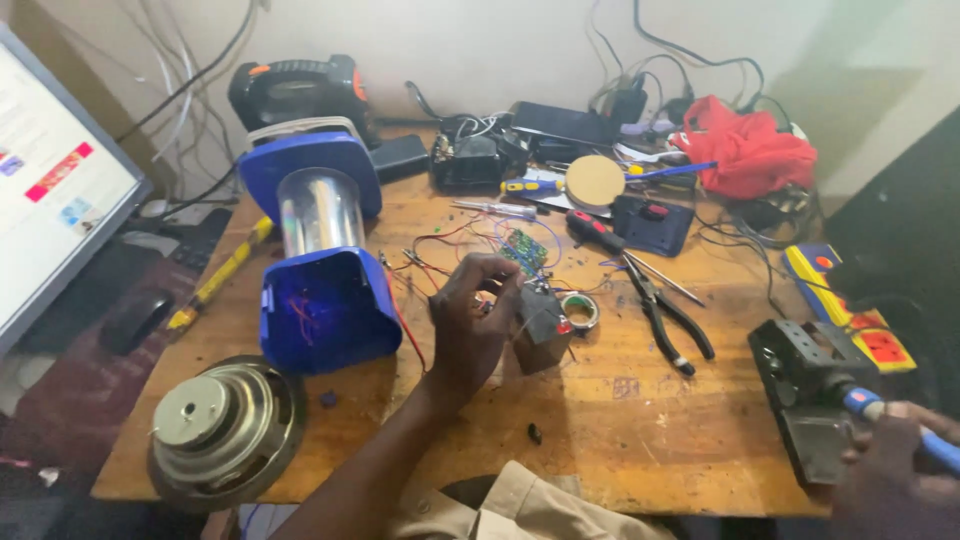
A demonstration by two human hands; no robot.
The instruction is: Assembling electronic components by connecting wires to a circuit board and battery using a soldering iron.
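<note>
Over scuffed wooden bench [620, 420], left hand [470, 330] grip clamped on boxy grey block [543, 328], right hand [890, 480] clamped on blue-handled tool [870, 405].

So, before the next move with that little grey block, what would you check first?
1. Left hand has the grey block in its grip: ok, held just above the table.
2. Right hand holds the blue-handled tool: ok.
3. Tool tip in view: cannot tell, hidden by the black stand.
4. Red wires away from the block: not ok, they trail beside the hand.
5. Pliers within reach: ok, they lie right of the block.
</note>
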